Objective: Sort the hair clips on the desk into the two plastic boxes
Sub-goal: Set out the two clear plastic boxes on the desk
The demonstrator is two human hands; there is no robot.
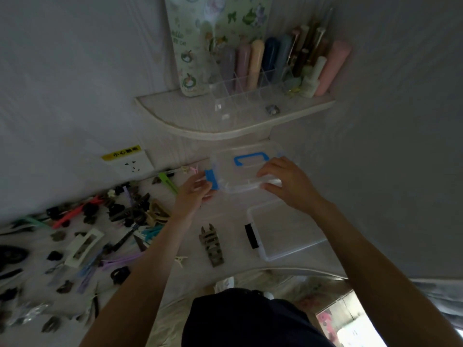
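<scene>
Clear plastic boxes, two: both hands grip the blue-handled box [250,171].

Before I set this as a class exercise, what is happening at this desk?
A person has both hands on the clear box with blue handle: the left hand is at its blue latch, the right hand grips the front edge. A second clear box sits nearer. The hair clips lie unsorted on the left.
</scene>
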